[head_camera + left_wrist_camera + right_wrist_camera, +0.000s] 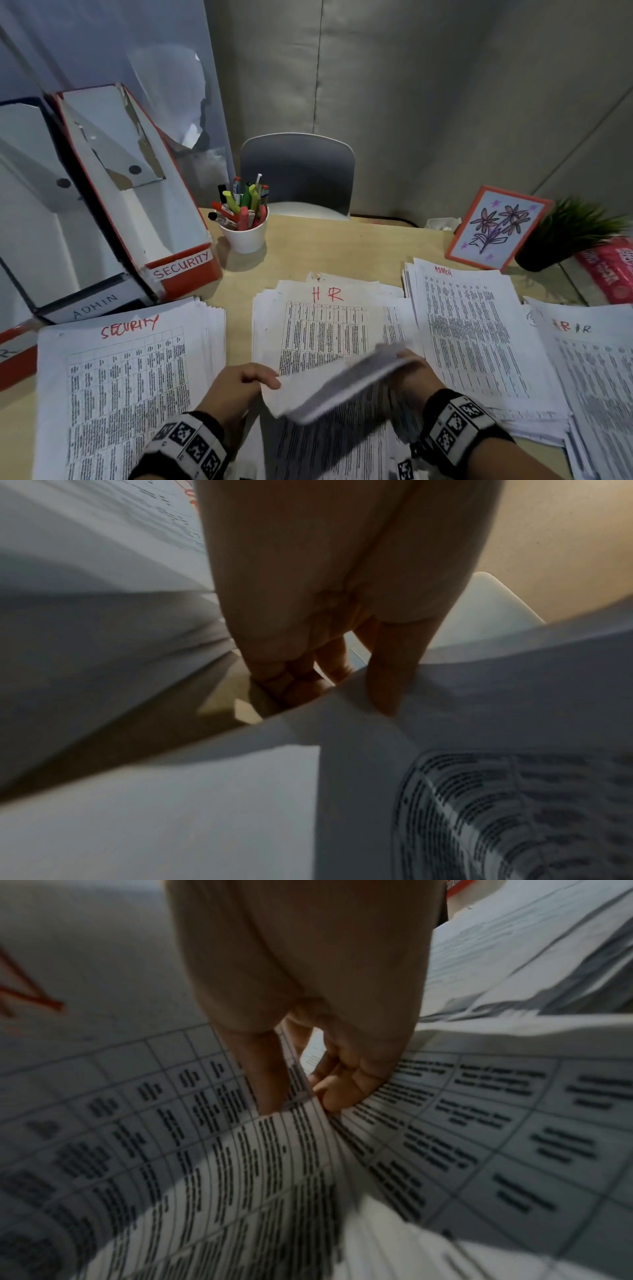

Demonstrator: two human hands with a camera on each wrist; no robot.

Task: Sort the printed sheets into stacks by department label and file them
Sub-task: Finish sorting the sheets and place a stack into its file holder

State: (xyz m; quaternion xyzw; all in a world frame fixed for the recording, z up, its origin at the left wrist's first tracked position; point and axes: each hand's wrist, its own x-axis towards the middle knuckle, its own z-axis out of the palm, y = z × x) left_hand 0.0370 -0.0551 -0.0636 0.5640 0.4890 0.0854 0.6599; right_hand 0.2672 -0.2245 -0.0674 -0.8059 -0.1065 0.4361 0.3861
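stacks marked security [126,377], hr [325,329] and admin [469,329] are laid along the near bench edge, a sheet [329,387] is pinched between both hands [239,383] [411,373], and the security box [137,192] is seen empty, so filing is judged not begun.

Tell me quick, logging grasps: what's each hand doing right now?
Left hand: pinching the corner of the lifted sheet.
Right hand: gripping the same sheet's other end.
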